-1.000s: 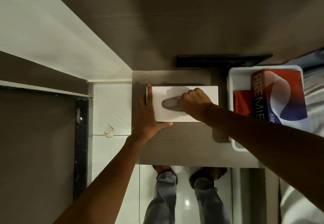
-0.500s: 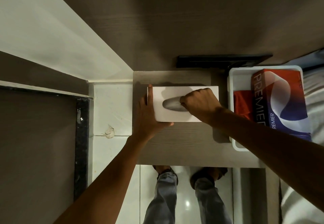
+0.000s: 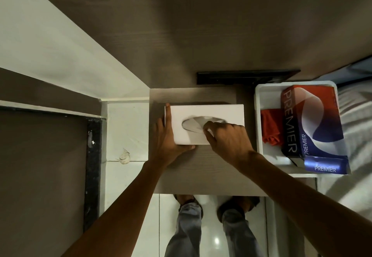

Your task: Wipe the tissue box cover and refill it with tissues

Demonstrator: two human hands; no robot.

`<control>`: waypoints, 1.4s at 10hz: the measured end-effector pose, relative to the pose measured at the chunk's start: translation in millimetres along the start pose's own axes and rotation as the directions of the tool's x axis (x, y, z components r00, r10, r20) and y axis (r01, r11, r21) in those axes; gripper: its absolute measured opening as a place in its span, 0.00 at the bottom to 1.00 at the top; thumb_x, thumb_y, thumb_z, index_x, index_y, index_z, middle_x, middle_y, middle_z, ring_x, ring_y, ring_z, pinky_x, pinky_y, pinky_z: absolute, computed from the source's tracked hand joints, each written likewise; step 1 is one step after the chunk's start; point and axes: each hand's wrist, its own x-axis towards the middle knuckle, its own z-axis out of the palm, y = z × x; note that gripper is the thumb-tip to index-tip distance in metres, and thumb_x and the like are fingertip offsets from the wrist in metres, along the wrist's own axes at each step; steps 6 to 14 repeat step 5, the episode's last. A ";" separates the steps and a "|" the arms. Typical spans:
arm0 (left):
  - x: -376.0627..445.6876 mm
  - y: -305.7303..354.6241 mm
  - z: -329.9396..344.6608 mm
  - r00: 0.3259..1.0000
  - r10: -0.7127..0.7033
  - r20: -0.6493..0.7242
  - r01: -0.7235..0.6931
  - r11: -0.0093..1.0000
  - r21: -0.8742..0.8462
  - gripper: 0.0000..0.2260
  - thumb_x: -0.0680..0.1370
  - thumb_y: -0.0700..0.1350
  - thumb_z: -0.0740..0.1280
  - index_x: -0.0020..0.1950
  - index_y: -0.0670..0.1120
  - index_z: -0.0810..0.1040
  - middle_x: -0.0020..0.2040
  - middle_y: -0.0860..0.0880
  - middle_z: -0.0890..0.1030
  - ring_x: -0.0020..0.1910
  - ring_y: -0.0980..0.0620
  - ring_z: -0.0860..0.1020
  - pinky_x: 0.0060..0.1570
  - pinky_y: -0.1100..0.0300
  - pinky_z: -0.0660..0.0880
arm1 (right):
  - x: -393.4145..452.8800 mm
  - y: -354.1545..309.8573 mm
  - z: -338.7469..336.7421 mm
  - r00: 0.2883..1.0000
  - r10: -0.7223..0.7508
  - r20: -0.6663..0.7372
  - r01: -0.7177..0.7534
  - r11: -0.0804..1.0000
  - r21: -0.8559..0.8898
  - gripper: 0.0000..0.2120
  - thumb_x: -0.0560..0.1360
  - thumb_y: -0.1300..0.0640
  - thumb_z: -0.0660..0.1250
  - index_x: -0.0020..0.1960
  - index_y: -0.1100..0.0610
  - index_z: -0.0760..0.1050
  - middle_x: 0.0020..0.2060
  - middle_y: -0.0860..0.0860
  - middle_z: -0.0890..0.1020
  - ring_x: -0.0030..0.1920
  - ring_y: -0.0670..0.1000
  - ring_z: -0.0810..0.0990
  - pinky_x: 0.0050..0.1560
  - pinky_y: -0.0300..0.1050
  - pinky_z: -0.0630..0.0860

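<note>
A white rectangular tissue box cover (image 3: 227, 114) lies flat on a small wooden table (image 3: 201, 172). Its oval opening (image 3: 191, 125) faces up, and grey-white tissue shows inside. My left hand (image 3: 169, 142) grips the cover's left end, index finger along the edge and thumb on the near side. My right hand (image 3: 227, 142) rests over the right half, with thumb and fingertips pinched on a bit of tissue at the opening's right end. A red, white and blue PREMIER tissue pack (image 3: 314, 124) lies in a white tray (image 3: 258, 116) to the right.
A red cloth (image 3: 270, 126) lies in the tray beside the pack. A black bar (image 3: 241, 76) is fixed to the wall behind the table. White bedding (image 3: 354, 126) is at the far right. A crumpled scrap (image 3: 124, 157) lies on the white ledge to the left. My feet stand below the table edge.
My right hand has drawn back from deep in the opening toward its right end, uncovering most of the oval. The left hand and the cover have stayed in place.
</note>
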 end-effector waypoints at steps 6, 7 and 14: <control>-43.3 26.5 -16.2 0.986 -0.023 -0.168 0.040 0.994 0.102 0.59 0.67 0.83 0.64 0.88 0.51 0.49 0.87 0.48 0.55 0.83 0.42 0.62 0.80 0.37 0.65 | -40.1 -6.9 -59.0 0.981 0.167 -0.098 -0.147 0.971 0.190 0.17 0.78 0.43 0.67 0.65 0.45 0.73 0.34 0.45 0.84 0.30 0.45 0.83 0.31 0.43 0.81; -43.3 26.5 -16.2 0.986 -0.023 -0.168 0.040 0.994 0.102 0.59 0.67 0.83 0.64 0.88 0.51 0.49 0.87 0.48 0.55 0.83 0.42 0.62 0.80 0.37 0.65 | -40.1 -6.9 -59.0 0.981 0.167 -0.098 -0.147 0.971 0.190 0.17 0.78 0.43 0.67 0.65 0.45 0.73 0.34 0.45 0.84 0.30 0.45 0.83 0.31 0.43 0.81; -43.3 26.5 -16.2 0.986 -0.023 -0.168 0.040 0.994 0.102 0.59 0.67 0.83 0.64 0.88 0.51 0.49 0.87 0.48 0.55 0.83 0.42 0.62 0.80 0.37 0.65 | -40.1 -6.9 -59.0 0.981 0.167 -0.098 -0.147 0.971 0.190 0.17 0.78 0.43 0.67 0.65 0.45 0.73 0.34 0.45 0.84 0.30 0.45 0.83 0.31 0.43 0.81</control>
